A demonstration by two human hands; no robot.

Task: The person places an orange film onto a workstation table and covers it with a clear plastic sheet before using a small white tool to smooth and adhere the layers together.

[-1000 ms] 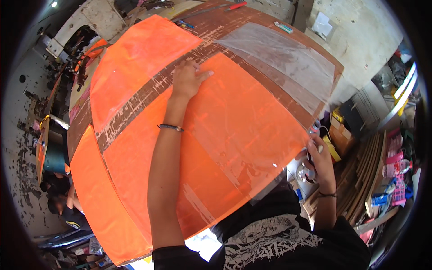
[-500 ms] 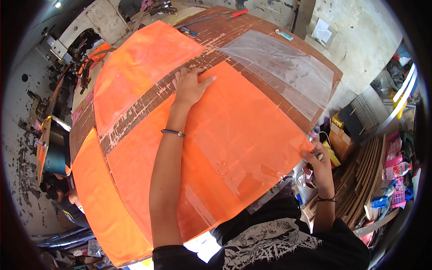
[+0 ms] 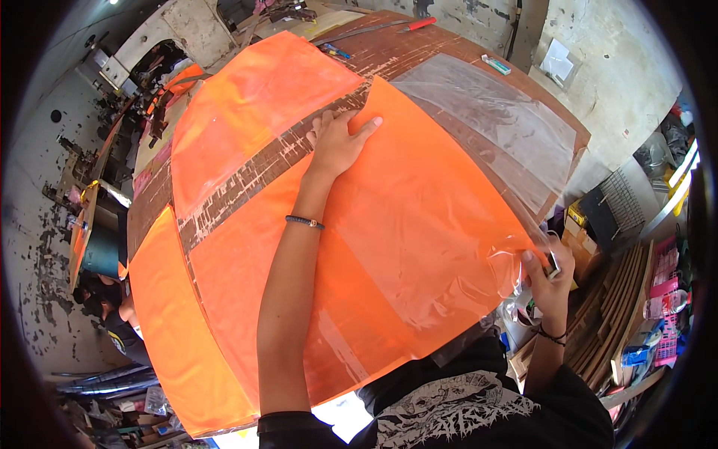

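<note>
Closest to you is your black shirt point(image 3: 456, 408), its chest below the near edge of the orange sheet point(image 3: 426, 194). That sheet lies across the middle of the brown tabletop point(image 3: 247, 179), glossy clear film showing over much of it. Your right hand point(image 3: 551, 278) pinches its right corner, thumb on top, lifting it clear of the table. Your left hand point(image 3: 340, 142) rests at the far edge, thumb spread away from the fingers; its forearm lies right across the sheet.

Along your left is a narrower orange piece point(image 3: 179, 322); to your right, wooden boards point(image 3: 609, 292) and a pink crate point(image 3: 664, 284) crowd the floor. Past the sheet lie another orange piece point(image 3: 254, 112) and a loose clear film point(image 3: 493, 120), then pens point(image 3: 336, 51), a small box point(image 3: 496, 64) and a red-handled tool point(image 3: 420, 25).

Your shirt covers part of the near edge, and your left forearm hides a strip of the sheet. A small dark-and-shiny object point(image 3: 553, 263) in your right hand is too covered to name, and that hand's other fingertips are hidden. At the far left, a co-worker point(image 3: 123, 329) is mostly blocked by the bench.
</note>
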